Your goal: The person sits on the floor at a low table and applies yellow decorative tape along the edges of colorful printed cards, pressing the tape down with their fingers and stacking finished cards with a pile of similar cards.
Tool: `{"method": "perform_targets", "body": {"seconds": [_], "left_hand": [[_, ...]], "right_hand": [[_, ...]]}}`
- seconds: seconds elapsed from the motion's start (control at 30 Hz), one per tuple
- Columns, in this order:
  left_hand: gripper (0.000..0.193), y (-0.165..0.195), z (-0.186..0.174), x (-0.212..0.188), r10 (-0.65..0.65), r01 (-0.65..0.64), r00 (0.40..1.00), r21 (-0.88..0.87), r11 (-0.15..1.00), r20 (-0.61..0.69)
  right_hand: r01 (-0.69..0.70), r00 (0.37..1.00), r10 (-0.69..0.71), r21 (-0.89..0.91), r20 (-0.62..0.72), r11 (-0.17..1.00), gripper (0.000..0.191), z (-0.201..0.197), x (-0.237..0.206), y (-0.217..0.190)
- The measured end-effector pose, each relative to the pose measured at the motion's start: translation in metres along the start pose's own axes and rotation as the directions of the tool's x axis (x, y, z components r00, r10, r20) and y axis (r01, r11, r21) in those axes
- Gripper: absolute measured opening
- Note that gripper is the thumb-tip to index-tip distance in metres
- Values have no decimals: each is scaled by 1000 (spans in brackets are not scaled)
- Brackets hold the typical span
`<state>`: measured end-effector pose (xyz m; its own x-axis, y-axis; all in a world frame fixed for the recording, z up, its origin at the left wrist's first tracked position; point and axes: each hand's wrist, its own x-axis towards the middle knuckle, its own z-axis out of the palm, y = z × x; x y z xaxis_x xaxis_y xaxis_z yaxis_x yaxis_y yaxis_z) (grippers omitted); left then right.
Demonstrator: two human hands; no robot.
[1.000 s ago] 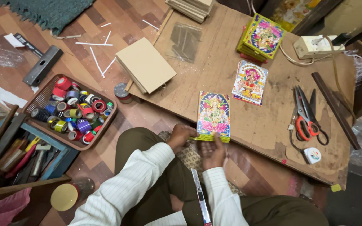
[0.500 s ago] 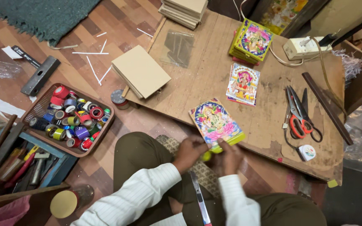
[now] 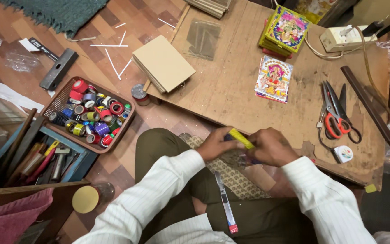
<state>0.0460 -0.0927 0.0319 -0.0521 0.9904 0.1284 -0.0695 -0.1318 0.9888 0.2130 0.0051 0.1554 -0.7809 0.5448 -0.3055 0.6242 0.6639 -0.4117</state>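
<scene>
My left hand (image 3: pixel 215 144) and my right hand (image 3: pixel 271 147) are together over my lap at the near edge of the low wooden board (image 3: pixel 231 90). Between them they hold a small picture panel edge-on; only its yellow taped edge (image 3: pixel 241 138) shows clearly. The picture face is hidden by my fingers. A long narrow knife-like tool (image 3: pixel 225 202) lies on my lap below the hands.
A basket of coloured tape rolls (image 3: pixel 89 114) sits on the floor at left. On the board lie plain brown panels (image 3: pixel 163 63), one colourful picture panel (image 3: pixel 274 78), a stack of them (image 3: pixel 285 29), scissors (image 3: pixel 336 110) and a power strip (image 3: pixel 341 38). A tool box (image 3: pixel 37 153) stands lower left.
The picture panel was lifted off the board's near edge, turned and drawn toward my lap; it now stands edge-on between both hands.
</scene>
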Motion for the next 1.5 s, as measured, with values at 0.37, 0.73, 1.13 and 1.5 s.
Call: {"method": "perform_targets", "body": {"seconds": [0.37, 0.73, 1.13, 1.5], "left_hand": [[28, -33, -2, -16, -41, 30, 988, -76, 997, -148], [23, -18, 5, -21, -149, 96, 942, -184, 978, -299], [35, -12, 27, -4, -112, 146, 854, 28, 989, -508], [41, -28, 35, 9, -54, 145, 779, 96, 985, -625]], "right_hand": [[-77, 997, 75, 193, 18, 978, 18, 17, 6, 6], [63, 896, 415, 971, -157, 231, 9, 119, -18, 61], [115, 540, 208, 316, -815, 942, 19, 125, -30, 21], [-18, 665, 9, -4, -747, 1000, 28, 116, -14, 4]]}}
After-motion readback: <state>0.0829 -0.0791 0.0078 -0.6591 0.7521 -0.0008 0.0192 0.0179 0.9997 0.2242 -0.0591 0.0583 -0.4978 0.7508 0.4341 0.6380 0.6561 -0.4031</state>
